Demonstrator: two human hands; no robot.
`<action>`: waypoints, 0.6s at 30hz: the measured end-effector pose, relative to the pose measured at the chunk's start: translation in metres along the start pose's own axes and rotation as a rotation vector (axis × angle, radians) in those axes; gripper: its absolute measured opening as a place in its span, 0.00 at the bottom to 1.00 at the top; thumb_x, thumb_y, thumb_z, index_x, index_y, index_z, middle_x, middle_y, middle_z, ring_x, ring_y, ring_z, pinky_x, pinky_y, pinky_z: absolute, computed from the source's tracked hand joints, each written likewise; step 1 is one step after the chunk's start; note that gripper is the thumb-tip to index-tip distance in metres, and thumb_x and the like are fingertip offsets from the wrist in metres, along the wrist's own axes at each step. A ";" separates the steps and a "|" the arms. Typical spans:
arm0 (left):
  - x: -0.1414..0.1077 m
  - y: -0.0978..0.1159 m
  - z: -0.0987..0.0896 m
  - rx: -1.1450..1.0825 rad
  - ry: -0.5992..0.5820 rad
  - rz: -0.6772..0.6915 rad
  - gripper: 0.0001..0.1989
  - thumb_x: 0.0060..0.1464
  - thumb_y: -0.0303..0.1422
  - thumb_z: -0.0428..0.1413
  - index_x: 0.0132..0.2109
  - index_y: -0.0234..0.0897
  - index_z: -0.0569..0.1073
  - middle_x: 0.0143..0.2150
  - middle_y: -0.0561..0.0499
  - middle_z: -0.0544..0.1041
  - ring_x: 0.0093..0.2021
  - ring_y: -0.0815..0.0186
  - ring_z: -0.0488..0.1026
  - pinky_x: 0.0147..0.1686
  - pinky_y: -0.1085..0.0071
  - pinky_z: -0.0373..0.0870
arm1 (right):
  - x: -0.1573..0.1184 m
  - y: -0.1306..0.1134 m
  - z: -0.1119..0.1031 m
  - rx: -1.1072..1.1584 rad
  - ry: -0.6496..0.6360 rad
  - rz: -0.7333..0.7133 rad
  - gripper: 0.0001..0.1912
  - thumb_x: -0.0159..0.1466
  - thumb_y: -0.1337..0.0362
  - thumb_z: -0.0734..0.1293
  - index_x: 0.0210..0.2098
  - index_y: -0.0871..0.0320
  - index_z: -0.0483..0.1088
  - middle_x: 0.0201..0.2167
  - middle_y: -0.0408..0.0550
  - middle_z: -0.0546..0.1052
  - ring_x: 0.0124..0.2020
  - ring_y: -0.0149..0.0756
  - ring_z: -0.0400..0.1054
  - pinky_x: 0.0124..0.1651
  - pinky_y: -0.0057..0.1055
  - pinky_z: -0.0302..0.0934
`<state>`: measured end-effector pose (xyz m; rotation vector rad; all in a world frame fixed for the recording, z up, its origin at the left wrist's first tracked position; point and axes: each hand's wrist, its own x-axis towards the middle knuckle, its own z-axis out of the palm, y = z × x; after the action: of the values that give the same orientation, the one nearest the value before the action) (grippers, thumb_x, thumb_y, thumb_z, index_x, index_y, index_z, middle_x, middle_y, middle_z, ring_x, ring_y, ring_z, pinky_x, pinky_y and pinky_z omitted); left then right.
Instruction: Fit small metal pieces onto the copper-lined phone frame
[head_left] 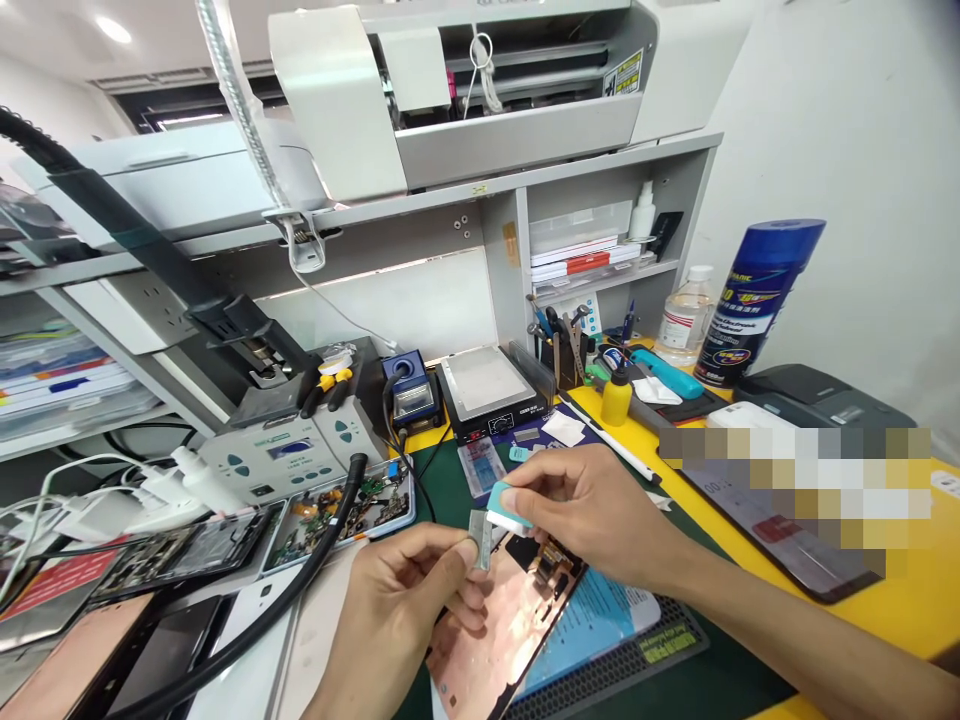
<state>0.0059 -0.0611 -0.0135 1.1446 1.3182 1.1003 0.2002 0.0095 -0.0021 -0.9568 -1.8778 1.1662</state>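
Between the thumb and fingers of my left hand (420, 590) is a thin grey metal strip (481, 540), held upright. My right hand (581, 505) pinches a small eraser (504, 508), white with a teal sleeve. Its white end is at the strip's upper right edge; whether they touch, I cannot tell. Below both hands lies a copper-coloured phone screen panel (499, 630), with dark parts and a flex cable near its top edge. My left fingers partly cover it. Under the panel is a blue-and-white sheet (600, 620) on a dark perforated mat (675, 645).
A heating plate (484, 380) and a blue soldering station (416, 395) stand behind the hands. To the left, a parts tray (345, 515) lies beneath a black hose (330, 540). A yellow bottle (616, 398), spray can (757, 300) and tablet (765, 530) are on the right.
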 end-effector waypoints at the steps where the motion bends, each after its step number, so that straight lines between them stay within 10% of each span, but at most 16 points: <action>1: 0.000 0.000 0.000 -0.007 -0.001 -0.004 0.11 0.55 0.39 0.61 0.32 0.35 0.80 0.23 0.50 0.78 0.22 0.66 0.75 0.27 0.71 0.71 | 0.000 0.000 0.000 0.016 -0.001 0.006 0.10 0.64 0.58 0.67 0.34 0.57 0.78 0.26 0.44 0.77 0.24 0.32 0.70 0.25 0.26 0.62; 18: 0.015 0.006 -0.031 0.452 0.017 -0.018 0.15 0.55 0.44 0.57 0.31 0.37 0.77 0.22 0.56 0.68 0.21 0.71 0.60 0.18 0.76 0.55 | 0.012 0.007 -0.011 0.202 0.021 0.113 0.11 0.60 0.58 0.72 0.35 0.61 0.77 0.22 0.45 0.77 0.22 0.34 0.73 0.28 0.28 0.68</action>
<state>-0.0255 -0.0453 -0.0078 1.4470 1.6384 0.8180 0.2060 0.0261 -0.0023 -0.9671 -1.6699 1.3787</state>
